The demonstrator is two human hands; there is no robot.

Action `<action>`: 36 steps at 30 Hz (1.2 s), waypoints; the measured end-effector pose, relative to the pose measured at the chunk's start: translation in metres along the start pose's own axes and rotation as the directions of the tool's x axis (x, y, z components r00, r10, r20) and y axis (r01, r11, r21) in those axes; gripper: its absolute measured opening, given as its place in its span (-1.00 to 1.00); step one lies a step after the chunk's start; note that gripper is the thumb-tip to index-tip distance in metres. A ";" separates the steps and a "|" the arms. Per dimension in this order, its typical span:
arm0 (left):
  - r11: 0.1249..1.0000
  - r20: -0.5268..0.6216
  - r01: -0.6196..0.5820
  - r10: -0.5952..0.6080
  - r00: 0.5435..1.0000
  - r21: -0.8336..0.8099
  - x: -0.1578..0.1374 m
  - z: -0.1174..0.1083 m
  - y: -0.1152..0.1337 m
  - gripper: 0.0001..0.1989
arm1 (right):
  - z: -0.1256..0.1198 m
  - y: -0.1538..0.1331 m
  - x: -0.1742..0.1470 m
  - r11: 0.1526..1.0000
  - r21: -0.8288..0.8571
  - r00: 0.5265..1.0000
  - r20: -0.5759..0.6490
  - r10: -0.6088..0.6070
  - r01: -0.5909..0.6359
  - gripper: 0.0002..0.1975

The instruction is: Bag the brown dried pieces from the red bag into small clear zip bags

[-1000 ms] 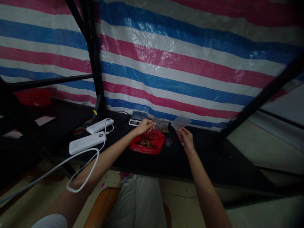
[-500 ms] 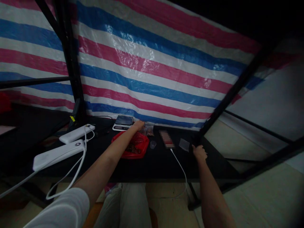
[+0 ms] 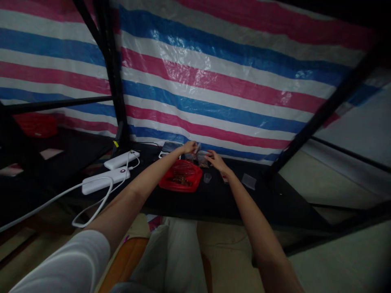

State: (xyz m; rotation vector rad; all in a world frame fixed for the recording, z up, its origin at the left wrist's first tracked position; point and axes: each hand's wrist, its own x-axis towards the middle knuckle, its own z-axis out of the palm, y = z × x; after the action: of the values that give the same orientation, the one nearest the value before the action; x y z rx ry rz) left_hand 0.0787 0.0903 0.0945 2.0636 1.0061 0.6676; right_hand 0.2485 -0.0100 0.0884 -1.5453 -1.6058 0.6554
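At the back of the black table, my left hand point(image 3: 190, 147) is closed on the upper part of a small clear plastic bag point(image 3: 192, 156) that has small pieces in it. My right hand point(image 3: 217, 160) reaches in from the right, fingers apart, at the edge of a second small clear bag point(image 3: 203, 159) with brownish contents. Nearer to me sits a red tray point(image 3: 180, 189) holding a heap of small brown pieces. A small clear cup point(image 3: 207, 178) stands to the right of the tray. Behind my left forearm, a kitchen scale point(image 3: 171, 147) is partly hidden.
Two white power banks point(image 3: 105, 180) with a white cable lie on the left. A phone point(image 3: 225, 179) is mostly covered by my right forearm. Farther right lies a flat clear bag point(image 3: 249, 181). Black frame posts point(image 3: 114, 81) and a striped plastic sheet point(image 3: 201, 93) bound the table.
My right hand has come from the table's right side to the bags at the back. My left hand has lifted slightly with a bag. The view has shifted, so things sit farther right.
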 end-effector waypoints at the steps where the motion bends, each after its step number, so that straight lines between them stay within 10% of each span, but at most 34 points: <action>1: 0.999 0.011 -0.004 0.005 1.000 -0.048 -0.006 0.000 0.004 -0.87 | 0.014 -0.005 0.003 0.998 0.066 0.999 0.031 -0.014 0.012 -0.65; 14: 0.961 0.060 -0.052 0.071 0.996 -0.273 -0.100 -0.016 0.016 -0.87 | 0.066 -0.056 -0.025 0.881 0.461 0.993 0.101 0.064 -0.104 -0.82; 36: 0.927 0.081 -0.103 0.141 0.987 -0.362 -0.115 -0.015 0.001 -0.85 | 0.073 -0.058 -0.038 0.884 0.453 0.992 0.085 0.089 -0.118 -0.89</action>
State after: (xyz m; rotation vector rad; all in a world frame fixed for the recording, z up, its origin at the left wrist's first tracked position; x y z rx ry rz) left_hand 0.0044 0.0017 0.0895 1.8271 0.6439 0.7369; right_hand 0.1533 -0.0429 0.0882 -1.2697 -1.2938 1.0663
